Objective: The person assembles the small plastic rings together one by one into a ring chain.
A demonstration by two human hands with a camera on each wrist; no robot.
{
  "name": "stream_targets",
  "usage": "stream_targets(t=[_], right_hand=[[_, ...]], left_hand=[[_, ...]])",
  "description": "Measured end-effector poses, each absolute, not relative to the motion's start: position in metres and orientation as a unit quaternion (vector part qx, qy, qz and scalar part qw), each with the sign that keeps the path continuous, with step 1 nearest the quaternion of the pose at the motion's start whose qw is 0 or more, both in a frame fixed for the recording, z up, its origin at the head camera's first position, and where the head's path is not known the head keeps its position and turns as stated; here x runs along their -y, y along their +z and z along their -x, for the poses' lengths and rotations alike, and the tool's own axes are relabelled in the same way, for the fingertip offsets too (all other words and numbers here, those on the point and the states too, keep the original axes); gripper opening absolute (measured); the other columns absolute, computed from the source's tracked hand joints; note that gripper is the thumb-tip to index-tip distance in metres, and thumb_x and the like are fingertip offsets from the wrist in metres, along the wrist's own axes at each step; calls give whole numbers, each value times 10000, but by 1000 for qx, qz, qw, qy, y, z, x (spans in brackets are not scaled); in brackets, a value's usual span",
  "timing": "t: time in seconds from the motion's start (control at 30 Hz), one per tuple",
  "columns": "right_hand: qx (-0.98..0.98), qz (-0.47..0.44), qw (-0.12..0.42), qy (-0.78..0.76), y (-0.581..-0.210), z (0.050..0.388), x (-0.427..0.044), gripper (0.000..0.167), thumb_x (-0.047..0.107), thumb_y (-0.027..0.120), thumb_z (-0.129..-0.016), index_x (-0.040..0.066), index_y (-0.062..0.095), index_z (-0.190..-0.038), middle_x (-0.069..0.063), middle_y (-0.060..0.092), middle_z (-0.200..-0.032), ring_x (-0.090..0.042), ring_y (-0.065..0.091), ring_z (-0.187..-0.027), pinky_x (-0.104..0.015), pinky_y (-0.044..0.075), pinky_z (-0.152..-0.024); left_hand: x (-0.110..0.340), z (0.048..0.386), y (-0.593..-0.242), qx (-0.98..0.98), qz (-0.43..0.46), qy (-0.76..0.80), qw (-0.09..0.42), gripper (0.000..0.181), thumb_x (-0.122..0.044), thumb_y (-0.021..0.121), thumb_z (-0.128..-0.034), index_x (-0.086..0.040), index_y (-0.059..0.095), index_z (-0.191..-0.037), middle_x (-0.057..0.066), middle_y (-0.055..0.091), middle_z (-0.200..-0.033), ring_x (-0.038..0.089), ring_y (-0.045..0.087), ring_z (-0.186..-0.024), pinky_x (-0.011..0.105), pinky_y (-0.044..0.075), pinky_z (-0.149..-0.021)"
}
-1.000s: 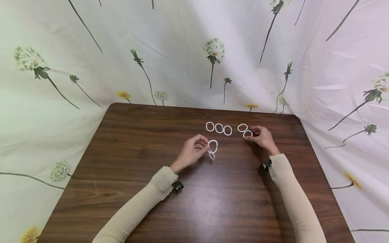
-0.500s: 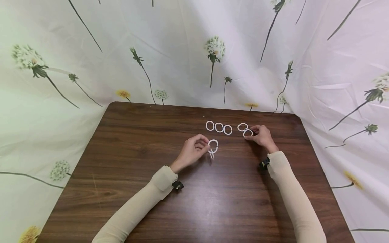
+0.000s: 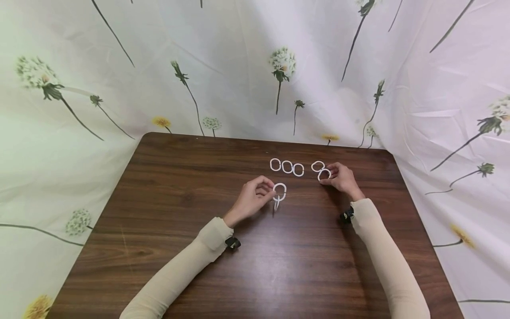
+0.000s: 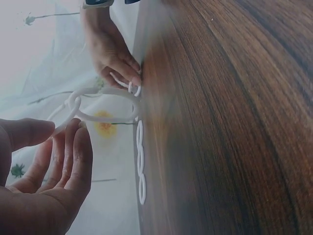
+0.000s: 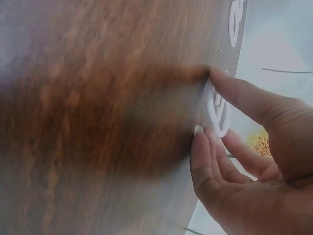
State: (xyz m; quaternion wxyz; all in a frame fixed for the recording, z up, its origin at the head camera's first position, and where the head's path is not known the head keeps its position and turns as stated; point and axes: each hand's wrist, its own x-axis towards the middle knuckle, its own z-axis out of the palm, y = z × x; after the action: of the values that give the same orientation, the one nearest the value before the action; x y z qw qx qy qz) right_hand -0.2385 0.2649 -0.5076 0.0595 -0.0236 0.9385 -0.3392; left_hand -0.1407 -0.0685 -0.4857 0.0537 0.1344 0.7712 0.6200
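Held ring (image 3: pixel 285 191) and a hanging ring (image 3: pixel 276 204) linked through it, above the table (image 3: pixel 199 186).
The left hand (image 3: pixel 253 197) pinches the held ring between thumb and fingers; the right hand (image 3: pixel 343 180) grips a gripped ring (image 3: pixel 319 176) near the far edge, fingers hiding part of it. A neighbouring ring (image 3: pixel 312 167) lies against that one; whether they interlock I cannot tell. Left of these lies a row of three rings (image 3: pixel 292 169), before a flower-printed cloth (image 3: pixel 239 66).
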Motion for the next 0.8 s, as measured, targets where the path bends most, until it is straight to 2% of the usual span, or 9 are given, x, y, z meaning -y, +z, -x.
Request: stream_targets(t=[0.2,0.47,0.57,0.63,0.8], right_hand=[[-941,55,55,-330,-508,236,-263,556,162,877,-832,-28,638,-1297,-248,757,-1079,-349,715,-990,-315,513,-851],[-931,52,62,-356,-511,232,-263,383,151,769,-941,-36,657,-1256,-251,756,-1040,-54,643,-683,-185,503,-652],[-923,48,70,-374,-511,230,-264,358,154,723,-981,-44,649,-1269,-273,741,-1059,-45,641,-655,-182,523,-611],[-919,47,74,-385,-511,228,-264,345,159,700,-1001,-46,648,-1273,-278,731,-1071,-84,670,-682,-186,544,-603],[-906,55,79,-412,-509,225,-264,280,138,621,-1046,-53,674,-1245,-289,738,-1064,-155,700,-765,-235,616,-642]], left_hand=[[70,141,-486,-773,-139,618,50,170,-3,723,-942,36,669,-1098,220,727,-1035,212,715,-880,209,618,-786],[70,141,-488,-770,-138,621,47,172,1,725,-940,37,667,-1098,224,735,-1030,192,716,-865,220,624,-784],[70,141,-489,-769,-138,623,41,178,4,728,-936,46,668,-1099,238,734,-1029,244,723,-875,253,634,-791],[70,137,-482,-769,-137,623,39,186,31,716,-936,82,658,-1105,272,725,-1034,326,725,-897,333,647,-819],[71,126,-456,-768,-140,624,36,198,81,682,-936,154,629,-1112,336,700,-1039,456,703,-940,453,642,-850]])
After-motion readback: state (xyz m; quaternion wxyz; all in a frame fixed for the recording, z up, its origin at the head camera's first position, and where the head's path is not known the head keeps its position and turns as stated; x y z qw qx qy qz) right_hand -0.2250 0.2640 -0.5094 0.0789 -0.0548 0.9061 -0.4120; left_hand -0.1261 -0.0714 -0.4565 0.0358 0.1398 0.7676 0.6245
